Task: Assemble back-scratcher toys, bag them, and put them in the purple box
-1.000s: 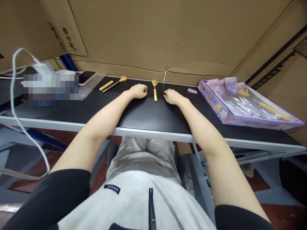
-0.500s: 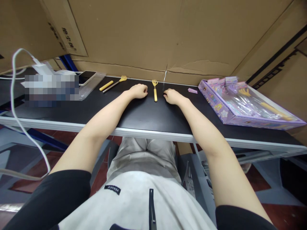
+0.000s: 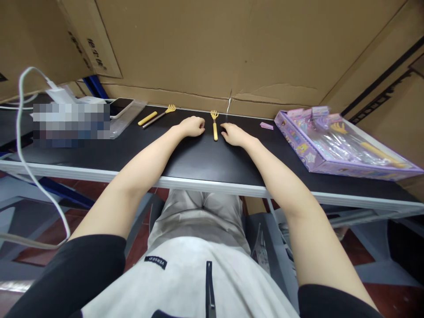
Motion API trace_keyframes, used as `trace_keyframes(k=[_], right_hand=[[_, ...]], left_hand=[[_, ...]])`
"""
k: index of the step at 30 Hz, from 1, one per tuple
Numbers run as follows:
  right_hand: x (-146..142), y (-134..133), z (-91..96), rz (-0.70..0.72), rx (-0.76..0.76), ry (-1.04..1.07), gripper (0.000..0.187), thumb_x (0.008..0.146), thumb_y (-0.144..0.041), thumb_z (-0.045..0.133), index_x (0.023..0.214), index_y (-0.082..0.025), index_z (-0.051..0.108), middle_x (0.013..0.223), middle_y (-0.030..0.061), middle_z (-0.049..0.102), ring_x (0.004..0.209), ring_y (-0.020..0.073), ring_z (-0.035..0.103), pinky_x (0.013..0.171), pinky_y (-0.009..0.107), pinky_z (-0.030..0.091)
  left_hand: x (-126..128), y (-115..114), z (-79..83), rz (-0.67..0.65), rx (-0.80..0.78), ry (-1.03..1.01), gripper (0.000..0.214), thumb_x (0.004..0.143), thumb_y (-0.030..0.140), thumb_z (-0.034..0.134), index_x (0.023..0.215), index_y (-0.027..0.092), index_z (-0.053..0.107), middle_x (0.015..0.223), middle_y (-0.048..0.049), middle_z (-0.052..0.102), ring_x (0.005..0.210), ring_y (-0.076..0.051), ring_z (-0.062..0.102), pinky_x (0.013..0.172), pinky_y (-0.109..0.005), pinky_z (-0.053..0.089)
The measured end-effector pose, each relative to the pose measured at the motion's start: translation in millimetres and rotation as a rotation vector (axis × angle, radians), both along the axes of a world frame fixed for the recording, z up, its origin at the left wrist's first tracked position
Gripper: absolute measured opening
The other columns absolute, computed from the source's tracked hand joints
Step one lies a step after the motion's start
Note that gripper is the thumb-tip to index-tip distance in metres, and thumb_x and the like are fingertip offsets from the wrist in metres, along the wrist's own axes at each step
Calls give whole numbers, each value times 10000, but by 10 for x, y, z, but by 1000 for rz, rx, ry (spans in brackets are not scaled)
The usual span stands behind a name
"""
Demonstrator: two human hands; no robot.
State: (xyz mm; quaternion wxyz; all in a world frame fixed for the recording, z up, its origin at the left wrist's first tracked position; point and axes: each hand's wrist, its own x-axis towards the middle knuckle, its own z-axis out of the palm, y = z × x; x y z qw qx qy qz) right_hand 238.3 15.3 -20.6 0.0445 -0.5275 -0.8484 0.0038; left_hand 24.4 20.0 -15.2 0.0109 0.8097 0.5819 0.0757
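A short yellow back scratcher [image 3: 215, 125] with a claw head lies on the black table [image 3: 205, 159], pointing away from me. My left hand [image 3: 192, 126] rests on the table just left of it, fingers curled loosely and holding nothing. My right hand [image 3: 232, 134] lies on the table just right of the scratcher, fingertips reaching close to its handle, fingers slightly spread. A second, extended yellow scratcher [image 3: 157, 117] lies further left.
A purple display box [image 3: 334, 145] of packaged scratchers stands at the right. A small pink piece [image 3: 266, 126] lies near it. A phone, clear bag [image 3: 127, 115], white charger and cable [image 3: 29, 132] sit at the left. Cardboard [image 3: 232, 48] walls the back.
My right hand has slid a little left, closer to the scratcher's handle. My left hand has stayed put.
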Motion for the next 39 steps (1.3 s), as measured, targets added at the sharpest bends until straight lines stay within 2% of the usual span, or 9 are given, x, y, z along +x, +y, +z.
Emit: trace_keyframes(k=[10, 16, 21, 26, 30, 34, 36, 39], right_hand=[[-79, -64, 6, 137, -1, 40, 507, 1062, -117, 470, 1554, -69, 585, 1556, 196, 621, 1463, 291, 594, 1238, 417, 453], [-124, -124, 23, 186, 1, 42, 445, 1073, -137, 497, 1480, -104, 675, 1501, 172, 675, 1431, 268, 630, 1223, 385, 468], [-83, -61, 7, 240, -7, 92, 440, 1054, -113, 499, 1410, -165, 753, 1536, 113, 663, 1454, 247, 619, 1243, 378, 465], [-15, 32, -29, 208, -16, 171, 448, 1024, -116, 542, 1414, -154, 758, 1519, 98, 677, 1464, 254, 615, 1275, 370, 443], [79, 143, -81, 113, -41, 267, 423, 1009, -163, 604, 1395, -184, 774, 1513, 82, 682, 1481, 281, 600, 1287, 402, 437], [158, 271, -108, -45, -42, 485, 353, 1010, -254, 659, 1317, -146, 796, 1459, 132, 714, 1452, 320, 621, 1291, 461, 419], [178, 320, -94, -123, -23, 724, 327, 1025, -358, 669, 1232, -141, 797, 1389, 145, 749, 1412, 315, 647, 1268, 487, 435], [193, 350, -40, -222, -65, 1141, 399, 981, -571, 721, 1090, -188, 750, 1211, 118, 794, 1269, 283, 714, 1174, 525, 505]], left_hand=[[129, -56, -19, -57, 62, -61, 408, 1066, 368, 459, 1176, 142, 780, 1205, -162, 801, 1147, -295, 735, 931, -325, 534], [186, -77, -35, -72, 74, -63, 399, 1054, 383, 496, 1123, 118, 787, 1200, -192, 796, 1150, -324, 742, 919, -338, 541], [214, -117, 25, -21, 2, -69, 362, 1003, 385, 572, 1149, 126, 777, 1165, -172, 808, 1126, -317, 755, 910, -323, 550], [223, -155, 90, 44, -87, -73, 302, 913, 354, 656, 1099, 155, 784, 1096, -133, 820, 1079, -294, 764, 847, -278, 552], [210, -159, 94, 42, -72, -57, 289, 921, 335, 635, 1095, 154, 779, 1079, -137, 808, 1100, -298, 757, 856, -284, 540], [185, -149, 91, 10, -5, -140, 242, 911, 264, 652, 1096, 139, 744, 958, -127, 781, 955, -284, 754, 798, -309, 520], [180, -157, 95, -23, 12, -237, 201, 898, 214, 659, 1078, 142, 716, 801, -74, 733, 794, -240, 723, 743, -300, 499], [195, -198, 107, -81, -18, -408, 151, 892, 145, 647, 1042, 164, 657, 621, 15, 616, 581, -170, 621, 649, -274, 451]])
